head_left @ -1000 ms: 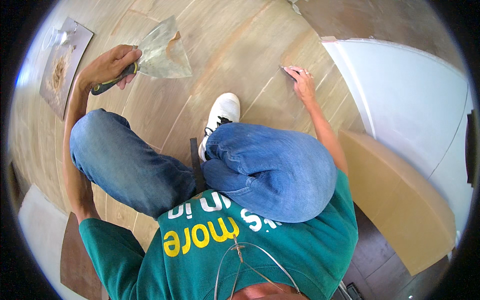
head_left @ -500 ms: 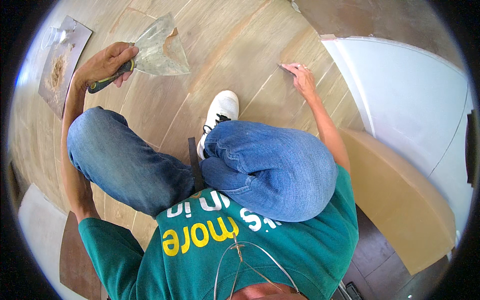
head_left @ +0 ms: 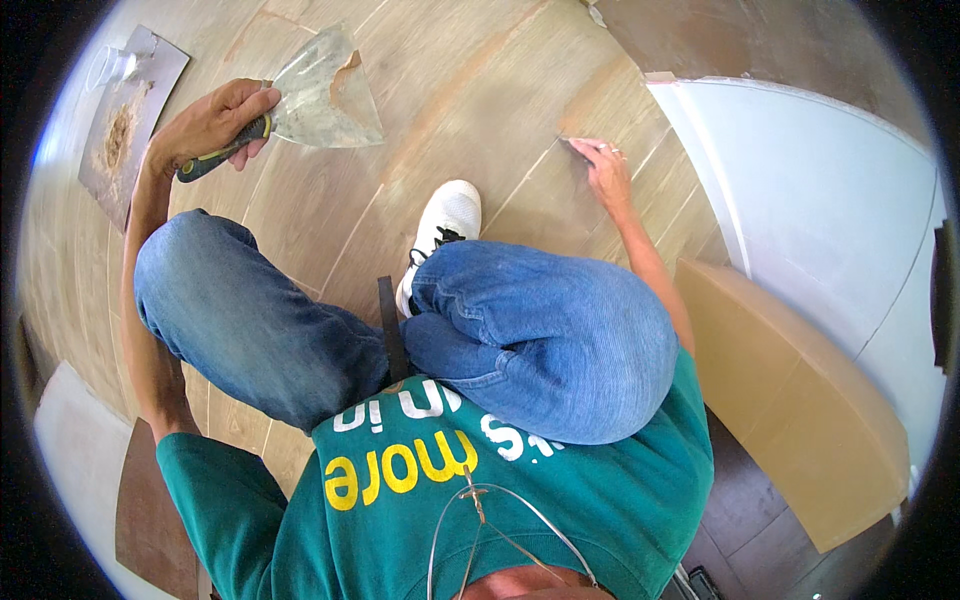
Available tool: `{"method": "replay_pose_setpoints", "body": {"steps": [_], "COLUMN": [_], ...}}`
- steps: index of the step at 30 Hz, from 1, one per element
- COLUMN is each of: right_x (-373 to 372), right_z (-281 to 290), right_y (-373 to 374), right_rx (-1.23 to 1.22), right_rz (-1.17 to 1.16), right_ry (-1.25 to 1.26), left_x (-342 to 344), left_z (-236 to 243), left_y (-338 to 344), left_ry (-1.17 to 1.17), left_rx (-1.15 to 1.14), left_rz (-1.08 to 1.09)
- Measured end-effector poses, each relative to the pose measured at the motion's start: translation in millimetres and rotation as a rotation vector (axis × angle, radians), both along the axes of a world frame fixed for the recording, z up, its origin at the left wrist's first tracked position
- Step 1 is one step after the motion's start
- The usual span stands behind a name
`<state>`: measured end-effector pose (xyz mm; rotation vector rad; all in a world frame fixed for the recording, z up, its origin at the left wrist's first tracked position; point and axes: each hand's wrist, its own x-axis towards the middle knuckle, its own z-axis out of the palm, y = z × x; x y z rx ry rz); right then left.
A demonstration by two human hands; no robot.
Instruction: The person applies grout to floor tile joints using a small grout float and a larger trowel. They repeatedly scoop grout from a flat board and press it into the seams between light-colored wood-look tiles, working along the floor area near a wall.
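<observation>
Steel and wide, the putty knife (head_left: 320, 95) sits above the wooden floor (head_left: 450, 90) at upper left, a smear of brown filler on its blade. The left hand (head_left: 210, 125) is wrapped tight round its dark handle. The right hand (head_left: 605, 170) rests well apart at upper right, fingertips pressed on a small dark tool at a plank seam; how tightly it grips cannot be told. Between the hands lie a white shoe (head_left: 445, 225) and bent knees in blue jeans. A flat board (head_left: 130, 120) with a heap of brown powder lies just left of the knife. A white wall (head_left: 830, 210) and a tan panel (head_left: 790, 400) close off the right side; bare planks stay open ahead.
</observation>
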<state>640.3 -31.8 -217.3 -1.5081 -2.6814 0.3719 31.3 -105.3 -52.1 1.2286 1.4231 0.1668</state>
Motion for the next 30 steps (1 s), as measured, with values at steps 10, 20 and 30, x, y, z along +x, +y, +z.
{"method": "replay_pose_setpoints", "body": {"steps": [10, 20, 30], "right_x": [-22.9, -13.1, 15.7], "right_z": [-13.1, -2.5, 3.8], "right_y": [-2.1, -6.9, 5.5], "right_rx": [0.016, 0.106, -0.025], "right_rz": [-0.056, 0.0, 0.05], "right_ry": [-0.008, -0.025, -0.076], "left_x": [-3.4, 2.6, 0.9], "left_z": [-5.8, -2.1, 2.9], "left_y": [1.8, 6.4, 0.2], "left_ry": [0.023, -0.016, 0.006], "left_rx": [0.02, 0.031, 0.023], "left_rz": [-0.015, -0.019, 0.015]}}
